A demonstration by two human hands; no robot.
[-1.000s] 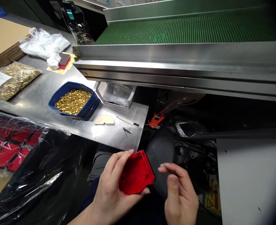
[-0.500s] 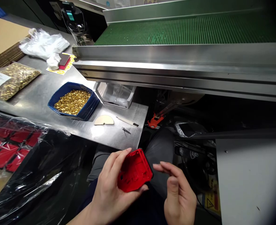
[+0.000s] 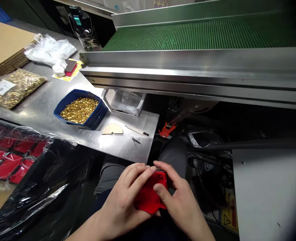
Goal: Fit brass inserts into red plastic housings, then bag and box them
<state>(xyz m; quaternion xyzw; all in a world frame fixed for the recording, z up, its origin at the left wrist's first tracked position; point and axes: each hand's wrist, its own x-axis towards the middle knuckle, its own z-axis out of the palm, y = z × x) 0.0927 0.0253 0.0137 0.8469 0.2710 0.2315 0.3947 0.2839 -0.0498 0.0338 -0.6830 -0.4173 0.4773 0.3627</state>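
Note:
Over my lap, a red plastic housing (image 3: 149, 192) with a hollow inside and a dark outer edge lies in my left hand (image 3: 124, 194). The left fingers wrap round its far side, and the thumb passes beneath it. My right hand (image 3: 179, 197) is at the housing's right side, its fingers curled over the far right edge and its thumb above the open face. Both hands hide much of the rim. Whether anything small sits between the right thumb and fingers I cannot make out.
A blue bin (image 3: 95, 117) of small brass-coloured parts, a grey bin (image 3: 138, 108), a half-round wooden piece (image 3: 112, 129) and nail clippers (image 3: 136, 140) are on the metal table (image 3: 128, 152). A green conveyor (image 3: 188, 35) runs behind. Bagged red housings (image 3: 6, 164) lie left; a white surface (image 3: 266, 194) is right.
My right hand has moved left and up, from apart to touching the red housing's right side. The left hand and the housing have shifted slightly right and down.

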